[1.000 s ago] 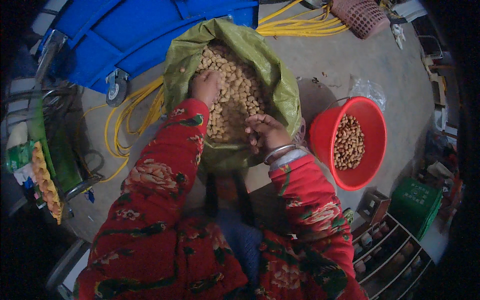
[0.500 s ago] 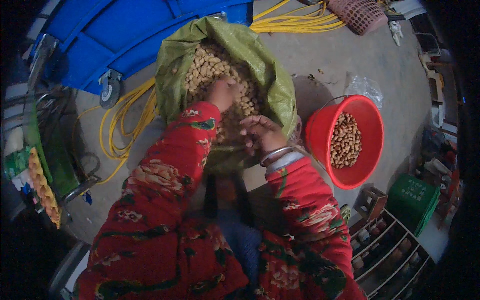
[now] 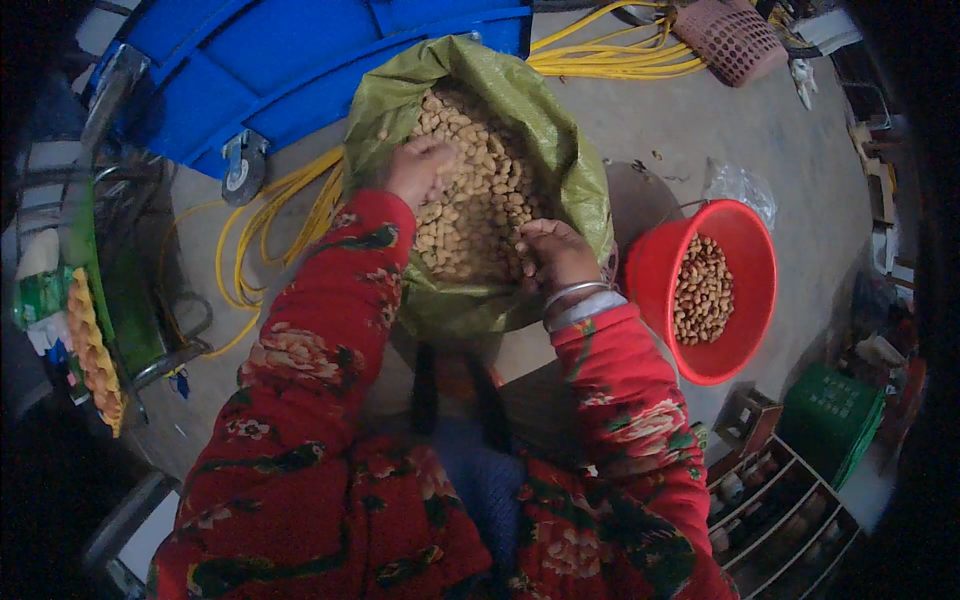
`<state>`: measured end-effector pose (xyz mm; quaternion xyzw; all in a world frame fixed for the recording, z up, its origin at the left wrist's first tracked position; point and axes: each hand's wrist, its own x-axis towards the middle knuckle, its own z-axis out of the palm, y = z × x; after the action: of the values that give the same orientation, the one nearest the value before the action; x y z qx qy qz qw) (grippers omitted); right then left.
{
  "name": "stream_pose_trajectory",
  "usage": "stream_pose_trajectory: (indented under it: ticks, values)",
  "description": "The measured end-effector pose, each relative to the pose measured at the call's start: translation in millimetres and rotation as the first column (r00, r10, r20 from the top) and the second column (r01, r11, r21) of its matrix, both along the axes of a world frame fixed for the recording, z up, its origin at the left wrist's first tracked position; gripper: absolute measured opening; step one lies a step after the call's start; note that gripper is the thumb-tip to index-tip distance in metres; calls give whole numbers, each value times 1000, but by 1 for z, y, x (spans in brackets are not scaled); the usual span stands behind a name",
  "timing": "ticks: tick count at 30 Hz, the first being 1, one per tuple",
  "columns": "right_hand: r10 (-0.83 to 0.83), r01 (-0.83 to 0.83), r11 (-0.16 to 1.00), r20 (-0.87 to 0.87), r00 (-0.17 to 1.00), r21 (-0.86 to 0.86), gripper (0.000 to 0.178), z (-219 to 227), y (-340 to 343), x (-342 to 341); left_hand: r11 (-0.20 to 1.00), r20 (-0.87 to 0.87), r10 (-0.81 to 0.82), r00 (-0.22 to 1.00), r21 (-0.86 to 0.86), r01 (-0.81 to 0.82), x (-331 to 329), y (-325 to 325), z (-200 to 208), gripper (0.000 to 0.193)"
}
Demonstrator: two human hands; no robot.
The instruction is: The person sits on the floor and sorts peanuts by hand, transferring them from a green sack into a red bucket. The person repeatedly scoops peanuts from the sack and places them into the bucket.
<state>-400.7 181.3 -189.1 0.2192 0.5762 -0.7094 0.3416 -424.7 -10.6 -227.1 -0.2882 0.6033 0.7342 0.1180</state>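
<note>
A green woven sack (image 3: 575, 150) stands in front of me with its mouth rolled open, full of pale peanuts in their shells (image 3: 480, 185). My left hand (image 3: 420, 170) is over the left part of the peanuts, fingers curled together; whatever lies inside them is hidden. At the sack's near right side my right hand (image 3: 560, 252), with a silver bangle on the wrist, has its fingers bent and closed just above the peanuts. What they hold is too small to make out. To the right, a tilted red bucket (image 3: 650, 270) contains browner peanuts (image 3: 703, 290).
A blue wheeled cart (image 3: 280, 60) borders the sack at the back left. Yellow hose (image 3: 235, 260) lies coiled on the floor. A pink basket (image 3: 730, 40), a clear plastic bag (image 3: 740, 185), a green bin (image 3: 825, 420) and a wire rack (image 3: 780, 510) are around the right side.
My left hand has lifted back and left from the middle of the peanuts. My right hand's fingers have closed near the sack's right side. The whole view has shifted slightly.
</note>
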Motion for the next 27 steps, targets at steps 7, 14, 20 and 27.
stream_pose_trajectory:
  ticks: [7, 14, 20, 27]
  values:
    - [-91, 91, 995, -8, 996, 43, 5, 2, 0, -7, 322, 204, -494, 845, -860, 395, 15, 17, -41, 23]
    - [-97, 95, 995, 24, 995, 42, 5, 6, 2, -9, 205, 320, -579, 750, -833, 513, 17, 27, -44, 22]
    - [-145, 145, 989, -5, 989, -26, 6, 13, 4, -6, 789, 131, -399, 907, -456, 413, 9, 11, -21, 22]
    - [-134, 134, 990, 2, 991, -49, 6, 15, 7, -7, 869, -28, -53, 998, 492, 60, 8, -6, 35, 19]
